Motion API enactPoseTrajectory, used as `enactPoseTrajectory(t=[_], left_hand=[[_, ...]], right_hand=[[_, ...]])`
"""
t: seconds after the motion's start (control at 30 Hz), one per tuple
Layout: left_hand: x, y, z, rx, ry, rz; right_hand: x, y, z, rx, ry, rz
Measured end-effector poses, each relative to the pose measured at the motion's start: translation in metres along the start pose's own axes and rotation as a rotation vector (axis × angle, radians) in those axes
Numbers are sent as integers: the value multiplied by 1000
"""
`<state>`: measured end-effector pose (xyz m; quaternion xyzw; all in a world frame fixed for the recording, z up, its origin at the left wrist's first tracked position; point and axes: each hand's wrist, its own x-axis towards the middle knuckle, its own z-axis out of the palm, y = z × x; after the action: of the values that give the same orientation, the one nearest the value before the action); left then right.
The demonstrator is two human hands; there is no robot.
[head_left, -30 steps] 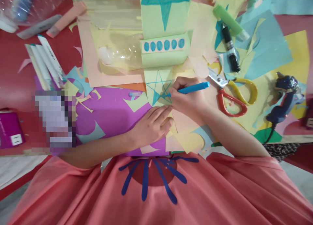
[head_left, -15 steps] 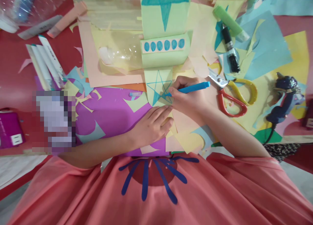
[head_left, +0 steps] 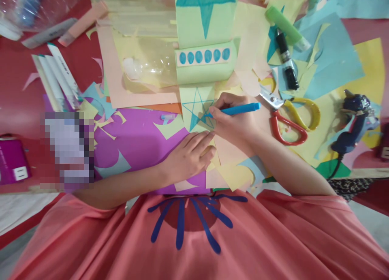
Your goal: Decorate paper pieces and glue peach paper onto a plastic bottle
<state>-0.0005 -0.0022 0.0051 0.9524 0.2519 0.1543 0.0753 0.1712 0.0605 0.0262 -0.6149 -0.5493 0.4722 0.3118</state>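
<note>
Between the fingertips of my right hand is a blue marker pen, its tip down on a star outline. The star is drawn in blue on a pale green paper strip, and its lower left point is coloured in. My left hand lies flat with fingers stretched out, its fingertips on the lower edge of that strip. Just above sits a curled pale green paper bearing a row of blue dots. A larger teal star shows at the top.
Scissors with red and yellow handles lie right of my right hand. Farther right is a dark blue corded tool. White markers lie at left, near paper scraps. A clear plastic bottle lies behind the purple sheet.
The marker and my right hand have shifted very slightly along the star. My left hand stays in place on the strip.
</note>
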Motion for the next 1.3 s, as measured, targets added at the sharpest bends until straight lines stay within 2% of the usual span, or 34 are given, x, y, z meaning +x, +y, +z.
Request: enactPoseTrajectory(t=[0.13, 0.43, 1.3], left_hand=[[0, 0, 1, 8, 28, 1], [-2, 0, 2, -20, 1, -5], [1, 0, 0, 24, 24, 4]], right_hand=[[0, 1, 0, 5, -31, 1], [-1, 0, -1, -27, -56, -8], [2, 2, -1, -18, 29, -43]])
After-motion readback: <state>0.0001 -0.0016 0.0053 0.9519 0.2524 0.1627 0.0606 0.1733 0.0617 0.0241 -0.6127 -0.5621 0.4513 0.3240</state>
